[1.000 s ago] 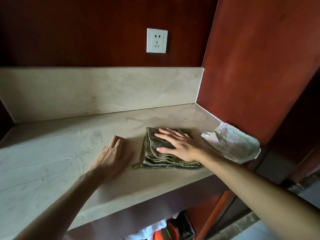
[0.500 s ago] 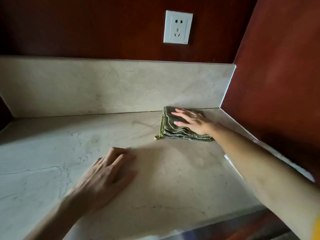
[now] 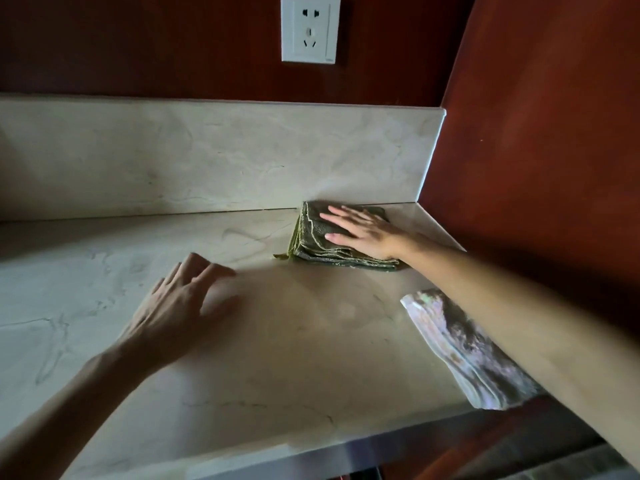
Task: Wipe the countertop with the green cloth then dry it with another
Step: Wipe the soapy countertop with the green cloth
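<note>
A folded green cloth [image 3: 311, 239] lies on the pale marble countertop [image 3: 277, 362], pushed into the back right corner against the backsplash. My right hand [image 3: 363, 232] presses flat on top of it, fingers spread and pointing left. My left hand [image 3: 180, 303] rests on the bare countertop to the left and nearer to me, fingers slightly apart, holding nothing. A second, pale patterned cloth [image 3: 457, 344] lies folded at the counter's right front, partly hidden under my right forearm.
A marble backsplash [image 3: 207, 157] runs along the back. A red-brown side panel [image 3: 536, 150] closes the right end. A white wall socket [image 3: 310, 29] sits above the backsplash. The counter's front edge [image 3: 311, 452] runs along the bottom.
My right hand has slid the green cloth away from me, from mid-counter to the back right corner. My left hand stayed flat on the counter. The view moved closer.
</note>
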